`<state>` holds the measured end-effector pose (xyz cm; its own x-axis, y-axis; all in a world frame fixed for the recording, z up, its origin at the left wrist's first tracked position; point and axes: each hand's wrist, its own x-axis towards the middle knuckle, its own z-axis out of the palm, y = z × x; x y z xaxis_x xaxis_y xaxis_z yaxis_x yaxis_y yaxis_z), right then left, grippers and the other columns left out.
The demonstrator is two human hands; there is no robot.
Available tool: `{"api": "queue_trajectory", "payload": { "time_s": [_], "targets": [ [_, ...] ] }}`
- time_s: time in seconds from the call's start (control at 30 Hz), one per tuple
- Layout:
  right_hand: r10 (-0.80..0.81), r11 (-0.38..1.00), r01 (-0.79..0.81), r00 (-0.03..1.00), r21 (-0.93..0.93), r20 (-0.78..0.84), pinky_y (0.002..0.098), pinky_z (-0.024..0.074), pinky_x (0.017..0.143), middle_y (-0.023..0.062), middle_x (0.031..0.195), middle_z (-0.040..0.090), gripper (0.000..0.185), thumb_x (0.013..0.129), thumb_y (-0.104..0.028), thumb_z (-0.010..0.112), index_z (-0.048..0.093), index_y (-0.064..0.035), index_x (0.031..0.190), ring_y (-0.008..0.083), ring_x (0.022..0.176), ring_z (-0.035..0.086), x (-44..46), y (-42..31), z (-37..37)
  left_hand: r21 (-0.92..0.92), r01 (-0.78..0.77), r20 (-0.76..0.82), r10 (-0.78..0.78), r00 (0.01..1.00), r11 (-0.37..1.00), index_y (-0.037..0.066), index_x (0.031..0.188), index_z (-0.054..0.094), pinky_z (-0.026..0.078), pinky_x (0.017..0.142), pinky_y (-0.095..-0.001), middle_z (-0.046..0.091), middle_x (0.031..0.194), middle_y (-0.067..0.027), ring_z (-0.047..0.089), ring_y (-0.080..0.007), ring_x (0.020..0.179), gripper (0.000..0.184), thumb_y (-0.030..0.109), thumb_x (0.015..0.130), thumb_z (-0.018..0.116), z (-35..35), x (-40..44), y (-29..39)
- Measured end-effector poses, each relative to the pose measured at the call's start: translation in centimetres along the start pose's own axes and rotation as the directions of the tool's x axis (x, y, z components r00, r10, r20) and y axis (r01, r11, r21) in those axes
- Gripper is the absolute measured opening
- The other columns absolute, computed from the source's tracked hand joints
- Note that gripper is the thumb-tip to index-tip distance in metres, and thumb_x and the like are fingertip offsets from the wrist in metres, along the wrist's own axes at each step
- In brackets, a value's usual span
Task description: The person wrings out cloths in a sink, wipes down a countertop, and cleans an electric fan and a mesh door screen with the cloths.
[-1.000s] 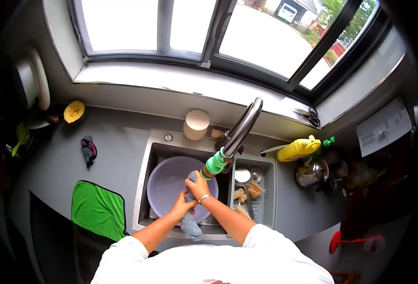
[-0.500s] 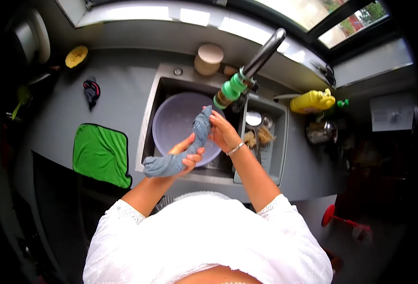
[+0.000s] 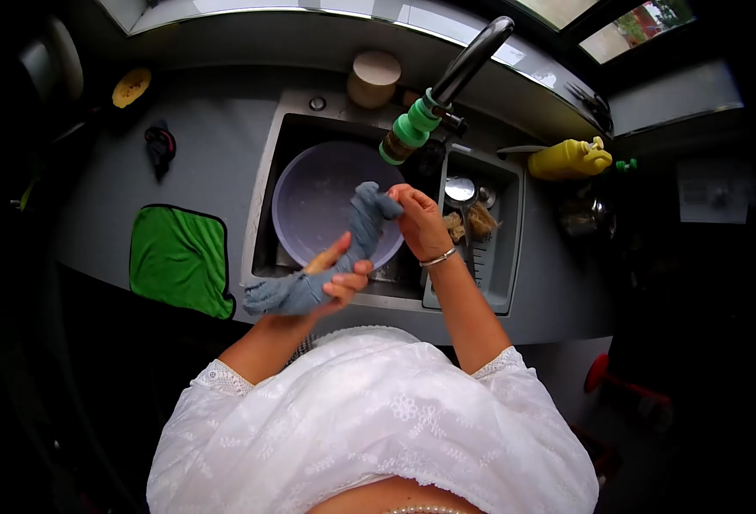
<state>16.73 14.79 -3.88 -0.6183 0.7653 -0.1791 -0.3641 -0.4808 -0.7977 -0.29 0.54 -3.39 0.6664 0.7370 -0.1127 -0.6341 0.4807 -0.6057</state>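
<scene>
A twisted grey-blue cloth (image 3: 364,224) hangs over the front part of a pale purple basin (image 3: 307,182), which sits in the steel sink (image 3: 262,201). My left hand (image 3: 337,276) is wrapped round the middle of the cloth, and one end of it lies across my wrist. With the fingertips of my right hand (image 3: 421,218), which has a bracelet at the wrist, I pinch the cloth's upper end. Above the basin's right side hangs the tap (image 3: 478,53) with its green filter (image 3: 410,130).
A green cloth (image 3: 179,261) and a dark crumpled item (image 3: 160,147) lie on the left counter. Right of the basin, a grey tray (image 3: 504,248) holds a ladle and scrubbers. A yellow bottle (image 3: 570,160) and a lidded jar (image 3: 373,79) stand behind.
The cloth's upper end has bent over to the right, and my right hand has closed on it. My left hand keeps its hold. The view has tilted slightly downward and darkened.
</scene>
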Motion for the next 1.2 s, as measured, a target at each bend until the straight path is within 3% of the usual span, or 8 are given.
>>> {"api": "queue_trajectory", "payload": {
  "time_s": [0.13, 0.23, 0.37, 0.43, 0.67, 0.9, 1.07, 1.2],
  "targets": [
    [-0.074, 0.991, 0.114, 0.912, -0.075, 0.403, 0.0367, 0.0304, 0.105, 0.0067, 0.125, 0.052, 0.029, 0.075, -0.029, 0.076, 0.053, -0.0111, 0.075, 0.0219, 0.122, 0.045, 1.2, -2.4, 0.7, -0.052, 0.124, -0.037, -0.126, 0.991, 0.991, 0.004, 0.111, 0.041, 0.043, 0.038, -0.0234, 0.045, 0.090, -0.0155, 0.044, -0.0158, 0.052, 0.041, 0.042, 0.097, 0.046, 0.2, 0.5, -3.0],
    [0.128, 0.982, -0.185, 0.818, 0.047, 0.561, 0.0501, 0.0339, 0.106, 0.0136, 0.130, 0.047, 0.057, 0.059, -0.033, 0.089, 0.054, -0.0072, 0.096, 0.0374, 0.137, 0.029, 0.9, -4.4, 3.3, 0.133, 0.173, -0.024, -0.171, 0.985, 0.976, -0.008, 0.098, 0.040, 0.046, 0.034, -0.0223, 0.043, 0.074, -0.0120, 0.049, -0.0148, 0.055, 0.051, 0.042, 0.095, 0.050, 0.7, 1.3, -3.7],
    [0.094, 0.967, -0.229, 0.730, 0.112, 0.677, 0.0506, 0.0448, 0.097, 0.0174, 0.123, 0.052, 0.063, 0.062, -0.020, 0.087, 0.056, -0.0023, 0.113, 0.0410, 0.127, 0.041, 0.8, -6.4, 5.9, 0.232, 0.269, 0.152, -0.308, 0.939, 0.935, -0.006, 0.103, 0.040, 0.048, 0.034, -0.0222, 0.044, 0.076, -0.0137, 0.049, -0.0151, 0.049, 0.046, 0.039, 0.096, 0.049, 0.1, 2.0, -3.4],
    [0.042, 0.990, 0.097, 0.476, -0.100, 0.878, 0.0485, 0.0479, 0.093, 0.0163, 0.105, 0.058, 0.045, 0.065, -0.010, 0.082, 0.056, -0.0024, 0.101, 0.0334, 0.108, 0.059, 1.6, -7.3, 5.9, 0.296, 0.209, 0.115, -0.251, 0.961, 0.932, -0.006, 0.099, 0.041, 0.048, 0.033, -0.0222, 0.044, 0.074, -0.0134, 0.049, -0.0148, 0.049, 0.047, 0.040, 0.095, 0.050, 2.5, 1.8, -4.6],
    [0.133, 0.989, -0.099, 0.913, -0.109, 0.386, 0.0411, 0.0539, 0.081, 0.0058, 0.080, 0.050, 0.031, 0.072, 0.002, 0.070, 0.042, -0.0080, 0.083, 0.0169, 0.069, 0.061, -2.2, -8.8, 6.5, 0.519, 0.129, 0.023, -0.164, 0.986, 0.845, -0.006, 0.120, 0.039, 0.037, 0.032, -0.0180, 0.044, 0.077, -0.0079, 0.042, -0.0069, 0.051, 0.044, 0.020, 0.090, 0.058, 6.6, 1.8, -5.0],
    [0.360, 0.896, -0.331, 0.932, -0.297, 0.048, 0.0290, 0.0517, 0.061, 0.0037, 0.075, 0.050, 0.026, 0.074, 0.002, 0.064, 0.042, -0.0078, 0.083, 0.0123, 0.060, 0.056, -1.2, -7.2, 6.4, 0.643, 0.389, -0.449, -0.087, 0.889, 0.660, -0.003, 0.099, 0.050, 0.030, 0.037, -0.0166, 0.041, 0.070, 0.0002, 0.038, -0.0031, 0.052, 0.023, 0.014, 0.087, 0.061, 7.5, 3.4, -3.8],
    [0.337, 0.768, -0.314, 0.939, -0.558, -0.064, 0.0239, 0.0463, 0.054, 0.0009, 0.066, 0.052, 0.018, 0.074, -0.002, 0.060, 0.044, -0.0063, 0.081, 0.0097, 0.056, 0.054, 1.3, -3.5, 5.4, 0.585, 0.395, -0.566, 0.007, 0.824, 0.708, 0.002, 0.078, 0.048, 0.034, 0.039, -0.0188, 0.043, 0.065, 0.0000, 0.040, -0.0049, 0.049, 0.019, 0.014, 0.086, 0.062, 5.5, 4.9, -1.9],
    [0.076, 0.537, -0.070, 0.997, -0.841, -0.034, 0.0314, 0.0457, 0.054, 0.0125, 0.065, 0.056, 0.017, 0.071, -0.011, 0.063, 0.049, -0.0036, 0.079, 0.0194, 0.054, 0.055, 3.9, 0.6, 5.1, 0.806, 0.373, -0.552, 0.356, 0.754, 0.459, 0.005, 0.073, 0.049, 0.038, 0.039, -0.0215, 0.046, 0.062, -0.0015, 0.045, -0.0072, 0.049, 0.019, 0.015, 0.081, 0.064, 3.6, 4.9, 0.3]
  ]
}}
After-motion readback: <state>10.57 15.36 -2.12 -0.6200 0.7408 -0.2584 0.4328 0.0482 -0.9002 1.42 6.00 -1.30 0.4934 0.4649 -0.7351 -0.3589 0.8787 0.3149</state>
